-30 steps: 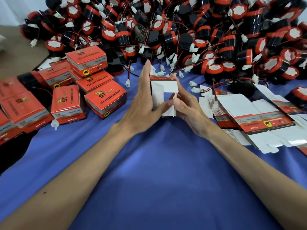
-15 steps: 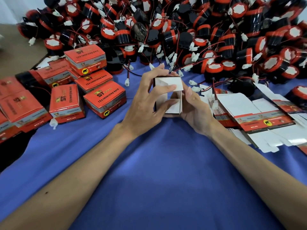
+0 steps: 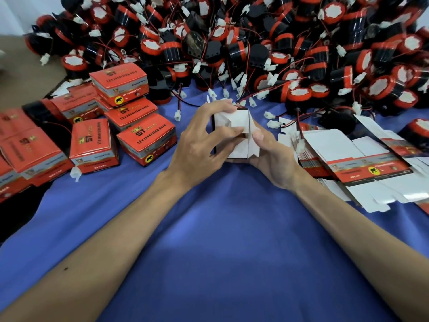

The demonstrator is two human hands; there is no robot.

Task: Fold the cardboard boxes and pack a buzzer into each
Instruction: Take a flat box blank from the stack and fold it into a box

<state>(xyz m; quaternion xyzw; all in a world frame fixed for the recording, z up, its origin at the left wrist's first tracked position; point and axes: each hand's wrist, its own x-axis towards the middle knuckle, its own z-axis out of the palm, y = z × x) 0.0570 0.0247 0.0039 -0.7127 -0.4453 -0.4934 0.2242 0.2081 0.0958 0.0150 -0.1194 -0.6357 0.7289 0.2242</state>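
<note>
Cardboard box [image 3: 234, 135], half-formed, being held low over blue cloth [image 3: 220, 228] between both hands. Left hand [image 3: 197, 149] curling round left wall, fingers [image 3: 228, 132] pressing white flaps inward; right hand [image 3: 269, 154] gripping opposite wall, steadying for tuck (end closing, likely). Buzzers [image 3: 255, 43] lying heaped behind.

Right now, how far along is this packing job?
Far from finished, it seems. Done: a cluster of closed boxes stacked at the left. In hand: the left hand and right hand grip one box, fingers pressing its white flaps in. Left: a large heap of loose buzzers at the back and a stack of flat cartons at the right.
</note>
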